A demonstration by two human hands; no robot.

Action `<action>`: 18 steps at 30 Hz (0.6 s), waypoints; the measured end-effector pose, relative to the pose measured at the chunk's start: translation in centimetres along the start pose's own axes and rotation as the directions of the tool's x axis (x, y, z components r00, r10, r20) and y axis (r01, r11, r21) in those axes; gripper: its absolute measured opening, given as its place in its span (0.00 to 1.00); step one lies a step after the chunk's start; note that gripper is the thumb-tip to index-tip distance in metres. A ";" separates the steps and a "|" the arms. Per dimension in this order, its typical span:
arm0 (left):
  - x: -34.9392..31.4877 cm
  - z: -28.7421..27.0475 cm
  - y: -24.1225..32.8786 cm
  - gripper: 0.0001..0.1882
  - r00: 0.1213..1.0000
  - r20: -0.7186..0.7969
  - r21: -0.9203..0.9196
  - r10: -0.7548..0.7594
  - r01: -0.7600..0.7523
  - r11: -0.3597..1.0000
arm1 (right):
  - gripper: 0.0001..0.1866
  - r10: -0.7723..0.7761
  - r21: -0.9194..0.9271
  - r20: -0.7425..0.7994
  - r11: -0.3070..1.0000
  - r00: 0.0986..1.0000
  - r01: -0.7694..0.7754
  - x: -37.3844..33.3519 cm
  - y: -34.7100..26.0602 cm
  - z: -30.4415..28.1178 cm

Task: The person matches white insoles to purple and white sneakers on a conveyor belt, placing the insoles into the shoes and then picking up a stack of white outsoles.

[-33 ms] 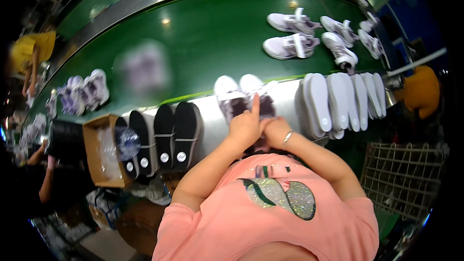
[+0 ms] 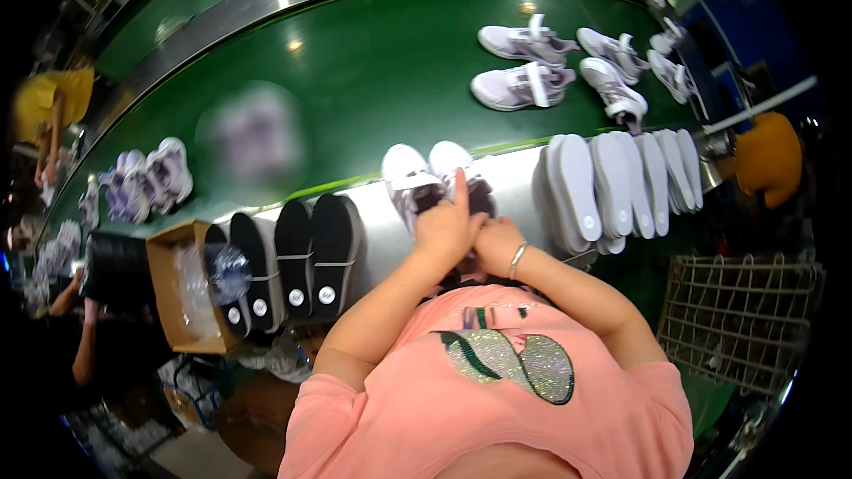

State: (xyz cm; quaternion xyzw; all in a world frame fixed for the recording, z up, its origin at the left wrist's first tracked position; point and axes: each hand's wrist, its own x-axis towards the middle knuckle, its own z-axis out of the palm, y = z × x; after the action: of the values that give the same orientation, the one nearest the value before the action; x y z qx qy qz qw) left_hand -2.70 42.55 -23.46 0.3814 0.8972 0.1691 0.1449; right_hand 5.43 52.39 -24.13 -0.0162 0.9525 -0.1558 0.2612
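A pair of white sneakers with dark openings stands in front of me on the metal ledge, the left sneaker [image 2: 404, 168] beside the right sneaker [image 2: 449, 158]. My left hand [image 2: 446, 229] is on the right sneaker, index finger stretched along its strap and the other fingers curled around its opening. My right hand [image 2: 499, 247], with a silver bracelet [image 2: 518, 259] at the wrist, is closed at that sneaker's heel, touching my left thumb. Its fingertips are partly hidden.
Black insoles [image 2: 335, 253] and a carton [image 2: 169, 288] with clear plastic stand left; white insoles [image 2: 577, 186] stand right. Several sneakers [image 2: 524, 86] sit on the green belt [image 2: 382, 62], others [image 2: 169, 173] far left. A wire basket [image 2: 737, 319] is at lower right. People work at left.
The view has shifted slightly, so the ledge's contents appear a little further left. Both hands stay at the right sneaker, the left index finger still stretched out.
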 end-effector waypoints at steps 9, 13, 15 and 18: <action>8.6 -1.2 -8.2 0.21 0.982 -0.182 0.140 -0.046 0.073 0.988 | 0.16 -0.140 0.297 -0.622 0.868 0.770 0.398 -1.3 6.0 -6.1; 12.9 -4.1 -15.2 0.23 0.906 -0.413 0.120 -0.088 0.150 0.981 | 0.13 -0.043 0.285 -0.636 0.915 0.771 0.286 0.5 11.5 -8.6; 14.4 -9.0 -15.5 0.22 0.921 -0.389 0.093 -0.038 0.081 0.992 | 0.12 0.093 0.274 -0.650 0.954 0.754 0.120 2.3 16.1 -7.9; 13.6 -19.3 -8.1 0.20 0.838 -0.535 -0.755 -0.107 -0.416 0.507 | 0.11 0.265 0.276 -0.638 0.955 0.723 -0.107 4.2 22.6 -8.6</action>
State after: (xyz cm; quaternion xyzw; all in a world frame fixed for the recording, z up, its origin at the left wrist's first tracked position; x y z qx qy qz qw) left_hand -24.43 43.52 -11.24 0.2828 0.6616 0.6928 0.0488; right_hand -1.34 75.89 -26.10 0.1659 0.9557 -0.2283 -0.0831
